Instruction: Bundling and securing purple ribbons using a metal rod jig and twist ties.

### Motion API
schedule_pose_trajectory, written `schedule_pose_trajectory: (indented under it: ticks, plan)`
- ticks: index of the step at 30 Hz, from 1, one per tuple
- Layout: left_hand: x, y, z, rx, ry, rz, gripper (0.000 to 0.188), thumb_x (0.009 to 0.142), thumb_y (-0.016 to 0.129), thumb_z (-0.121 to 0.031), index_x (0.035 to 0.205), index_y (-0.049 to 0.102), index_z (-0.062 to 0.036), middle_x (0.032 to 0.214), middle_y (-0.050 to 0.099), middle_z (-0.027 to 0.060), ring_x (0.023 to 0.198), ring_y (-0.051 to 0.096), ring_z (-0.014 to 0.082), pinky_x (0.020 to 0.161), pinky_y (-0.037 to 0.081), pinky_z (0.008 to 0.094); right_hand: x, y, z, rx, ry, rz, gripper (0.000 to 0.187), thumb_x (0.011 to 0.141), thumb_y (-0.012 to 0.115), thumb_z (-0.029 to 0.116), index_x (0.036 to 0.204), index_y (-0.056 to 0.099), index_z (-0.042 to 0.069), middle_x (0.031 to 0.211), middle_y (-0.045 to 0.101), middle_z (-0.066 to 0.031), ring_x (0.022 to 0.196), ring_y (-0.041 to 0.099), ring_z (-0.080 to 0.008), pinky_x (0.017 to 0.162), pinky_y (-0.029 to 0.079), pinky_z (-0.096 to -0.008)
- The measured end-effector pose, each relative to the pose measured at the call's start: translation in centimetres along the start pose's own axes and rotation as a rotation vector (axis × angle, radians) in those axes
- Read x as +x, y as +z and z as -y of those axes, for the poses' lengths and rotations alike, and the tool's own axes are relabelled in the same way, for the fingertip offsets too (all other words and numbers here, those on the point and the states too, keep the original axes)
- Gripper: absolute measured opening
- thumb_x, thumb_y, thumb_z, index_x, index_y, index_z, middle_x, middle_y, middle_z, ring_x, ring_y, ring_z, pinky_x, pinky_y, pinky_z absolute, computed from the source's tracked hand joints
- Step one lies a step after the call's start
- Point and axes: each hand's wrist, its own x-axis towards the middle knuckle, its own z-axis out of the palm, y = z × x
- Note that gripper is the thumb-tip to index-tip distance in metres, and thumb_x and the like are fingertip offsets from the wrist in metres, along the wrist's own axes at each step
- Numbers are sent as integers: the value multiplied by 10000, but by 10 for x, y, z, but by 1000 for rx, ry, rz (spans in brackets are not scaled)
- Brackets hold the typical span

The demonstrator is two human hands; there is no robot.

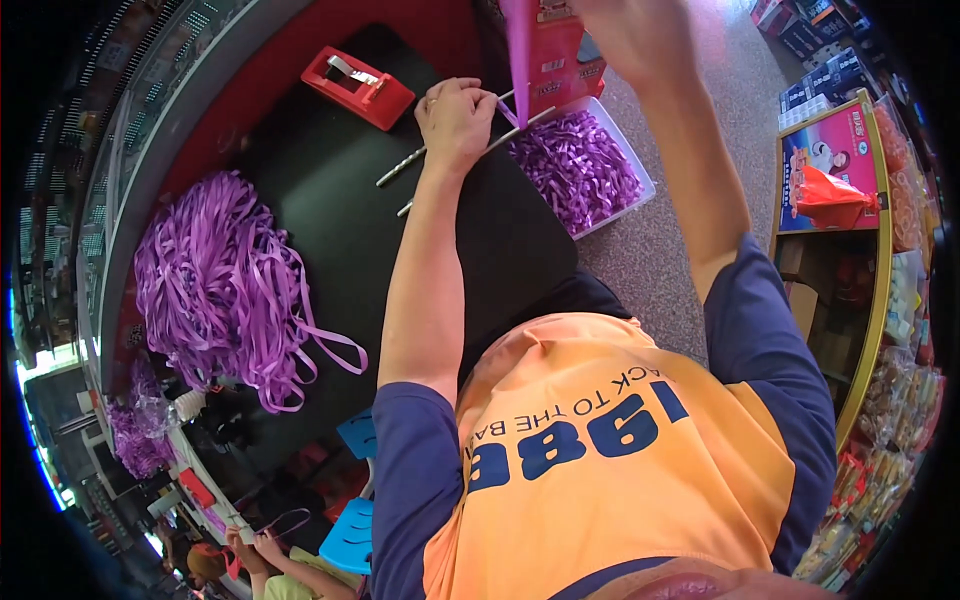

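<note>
My left hand (457, 122), with a ring on one finger, rests on the black table with its fingers closed. A strip of purple ribbon (519, 70) comes out by its thumb and rises, smeared by motion, past the upper edge. Two thin metal rods (402, 167) stick out from beside and under this hand. Raised at the top, my right hand (635, 35) is blurred and partly cut off, so its fingers are hidden. Below the rods' far ends stands a white bin (640, 172) full of short purple ribbon pieces (578, 172).
A red tape dispenser (358, 88) stands on the black table (330, 170). A large heap of purple ribbon loops (215, 280) lies at the left. Blue stools (350, 535) and another person's hands (255, 548) show at lower left. Shelves with packaged goods (885, 400) line the right.
</note>
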Motion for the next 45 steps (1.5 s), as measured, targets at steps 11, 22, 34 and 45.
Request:
schedule_pose_trajectory:
  ticks: [11, 22, 34, 45]
  plan:
    - [-9, -8, -6, 102, -14, 12, 171, 706, 632, -130, 844, 730, -103, 1098, 629, 48, 1179, 485, 250, 1007, 311, 427, 78, -17, -200, 167, 551, 31, 544, 983, 345, 482, 1388, 393, 122, 1022, 688, -78, 721, 485, -32, 670, 333, -198]
    - [-12, -8, -12, 103, -52, -61, 130, 684, 629, -84, 785, 703, -48, 1040, 622, 79, 1164, 480, 267, 1008, 321, 421, 21, -29, -288, 276, 788, -69, 608, 974, 317, 512, 1436, 317, 117, 1042, 681, -123, 924, 569, -143, 847, 362, -261]
    - [-21, -13, -6, 111, -54, -149, 228, 664, 651, -52, 851, 724, -161, 1152, 561, 82, 1160, 453, 285, 988, 345, 399, -153, -28, -297, -266, 693, 195, 439, 978, 405, 318, 1310, 467, 38, 1208, 590, -100, 1075, 565, -163, 898, 448, -307]
    - [-14, -7, -10, 52, -40, -128, 212, 641, 676, -67, 811, 742, -174, 1130, 577, 48, 1177, 440, 275, 1032, 301, 431, -264, -22, -84, -395, 656, -239, 527, 1004, 252, 366, 1280, 516, 3, 870, 706, -129, 952, 598, -144, 984, 325, -318]
